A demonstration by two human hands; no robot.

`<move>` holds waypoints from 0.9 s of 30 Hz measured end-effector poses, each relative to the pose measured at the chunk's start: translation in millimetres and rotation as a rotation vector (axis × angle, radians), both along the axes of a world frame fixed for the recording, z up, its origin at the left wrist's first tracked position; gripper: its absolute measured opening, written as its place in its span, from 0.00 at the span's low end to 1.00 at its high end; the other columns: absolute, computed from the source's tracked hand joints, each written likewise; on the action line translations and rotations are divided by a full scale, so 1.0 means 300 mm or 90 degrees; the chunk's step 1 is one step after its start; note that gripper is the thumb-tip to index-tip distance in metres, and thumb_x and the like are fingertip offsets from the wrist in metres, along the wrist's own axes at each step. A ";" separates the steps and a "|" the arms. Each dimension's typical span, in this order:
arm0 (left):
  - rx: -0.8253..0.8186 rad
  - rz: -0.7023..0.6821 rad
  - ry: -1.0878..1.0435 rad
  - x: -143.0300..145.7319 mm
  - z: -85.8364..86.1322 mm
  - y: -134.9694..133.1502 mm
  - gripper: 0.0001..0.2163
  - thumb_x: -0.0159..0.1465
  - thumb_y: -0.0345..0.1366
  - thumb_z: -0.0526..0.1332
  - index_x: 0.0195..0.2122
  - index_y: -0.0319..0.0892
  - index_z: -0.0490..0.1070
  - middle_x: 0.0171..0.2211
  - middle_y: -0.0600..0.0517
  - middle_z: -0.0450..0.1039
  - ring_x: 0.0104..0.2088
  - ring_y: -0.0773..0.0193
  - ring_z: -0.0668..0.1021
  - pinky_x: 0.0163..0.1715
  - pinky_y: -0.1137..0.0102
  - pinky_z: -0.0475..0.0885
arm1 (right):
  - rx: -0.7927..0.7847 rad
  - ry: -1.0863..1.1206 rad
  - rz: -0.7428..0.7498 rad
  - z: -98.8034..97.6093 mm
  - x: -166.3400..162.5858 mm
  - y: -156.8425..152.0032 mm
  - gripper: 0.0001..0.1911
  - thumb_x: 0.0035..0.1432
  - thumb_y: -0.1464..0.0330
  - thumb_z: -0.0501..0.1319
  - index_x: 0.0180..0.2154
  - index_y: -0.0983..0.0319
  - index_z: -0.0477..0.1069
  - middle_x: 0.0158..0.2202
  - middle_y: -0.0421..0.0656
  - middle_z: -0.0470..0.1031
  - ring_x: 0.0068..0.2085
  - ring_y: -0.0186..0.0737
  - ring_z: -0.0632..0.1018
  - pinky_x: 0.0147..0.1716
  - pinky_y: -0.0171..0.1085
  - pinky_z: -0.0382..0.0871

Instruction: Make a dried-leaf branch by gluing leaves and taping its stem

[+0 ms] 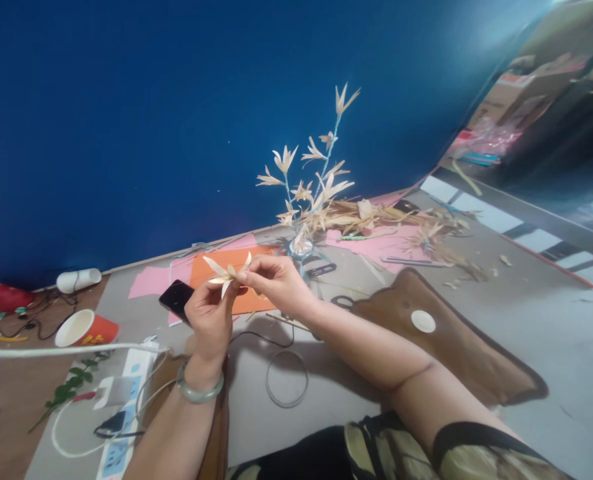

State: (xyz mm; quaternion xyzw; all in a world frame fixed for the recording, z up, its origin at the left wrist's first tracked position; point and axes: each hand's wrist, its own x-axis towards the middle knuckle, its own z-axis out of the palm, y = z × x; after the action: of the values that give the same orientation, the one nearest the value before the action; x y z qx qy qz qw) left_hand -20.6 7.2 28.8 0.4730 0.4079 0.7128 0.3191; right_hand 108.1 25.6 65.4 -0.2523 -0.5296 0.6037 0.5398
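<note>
Here, a pale, pointed-petalled dried-husk flower (216,268) sits between both hands: left-hand (209,312) fingers pinch its base, right-hand (282,281) fingers pinch near its centre. This looks like shaping or binding, calling next for a steady left hold. Beyond the fingers, a clear glass-like vase (301,249) holds blue-stemmed husk-flower branches (329,191); leftward, an orange-red paper cup (101,329), contents unclear.

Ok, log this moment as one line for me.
left hand: holds pale flower from below | right hand: pinches its side | orange sheet: lies just beyond | flower spray: stands farther back
</note>
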 end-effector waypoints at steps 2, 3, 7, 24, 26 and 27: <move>0.000 -0.001 0.006 0.001 0.003 -0.001 0.10 0.54 0.39 0.70 0.27 0.38 0.74 0.25 0.55 0.75 0.25 0.69 0.78 0.28 0.71 0.79 | 0.004 -0.002 -0.006 -0.003 -0.001 0.003 0.11 0.50 0.65 0.69 0.24 0.65 0.73 0.22 0.38 0.74 0.27 0.31 0.78 0.26 0.29 0.70; 0.004 -0.002 0.013 0.001 0.004 -0.002 0.09 0.55 0.38 0.70 0.27 0.38 0.74 0.24 0.55 0.75 0.24 0.69 0.78 0.27 0.72 0.78 | 0.009 -0.006 -0.014 -0.004 -0.002 0.003 0.11 0.49 0.64 0.69 0.24 0.65 0.73 0.23 0.38 0.74 0.27 0.31 0.78 0.26 0.30 0.71; 0.025 -0.010 0.013 0.000 0.001 -0.002 0.08 0.55 0.36 0.70 0.28 0.39 0.74 0.24 0.55 0.75 0.25 0.69 0.78 0.27 0.73 0.77 | 0.025 -0.021 -0.035 -0.011 -0.007 0.004 0.13 0.50 0.63 0.68 0.23 0.65 0.71 0.23 0.39 0.75 0.26 0.31 0.77 0.27 0.32 0.73; -0.064 -0.039 0.040 -0.015 -0.014 0.014 0.10 0.53 0.40 0.70 0.30 0.39 0.77 0.26 0.53 0.77 0.26 0.65 0.80 0.30 0.68 0.81 | 0.103 -0.133 -0.012 -0.006 0.027 0.037 0.12 0.55 0.63 0.64 0.26 0.65 0.74 0.24 0.40 0.74 0.27 0.31 0.74 0.30 0.32 0.70; -0.048 -0.022 0.050 -0.012 -0.012 0.010 0.09 0.53 0.40 0.70 0.29 0.39 0.78 0.25 0.53 0.77 0.26 0.65 0.80 0.30 0.68 0.81 | 0.108 -0.120 -0.015 -0.005 0.026 0.035 0.12 0.56 0.64 0.64 0.26 0.65 0.74 0.25 0.40 0.75 0.28 0.31 0.74 0.31 0.32 0.71; -0.044 -0.017 0.051 -0.011 -0.011 0.009 0.09 0.54 0.40 0.70 0.29 0.39 0.78 0.25 0.53 0.77 0.26 0.65 0.80 0.30 0.68 0.81 | 0.107 -0.110 -0.016 -0.004 0.025 0.034 0.12 0.56 0.63 0.64 0.26 0.65 0.74 0.26 0.40 0.75 0.28 0.31 0.75 0.30 0.32 0.72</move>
State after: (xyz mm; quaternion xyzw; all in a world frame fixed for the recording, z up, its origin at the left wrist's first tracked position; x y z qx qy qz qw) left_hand -24.0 9.9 25.4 0.4955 0.4384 0.6743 0.3281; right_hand 115.8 35.8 64.0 -0.2637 -0.6199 0.5262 0.5189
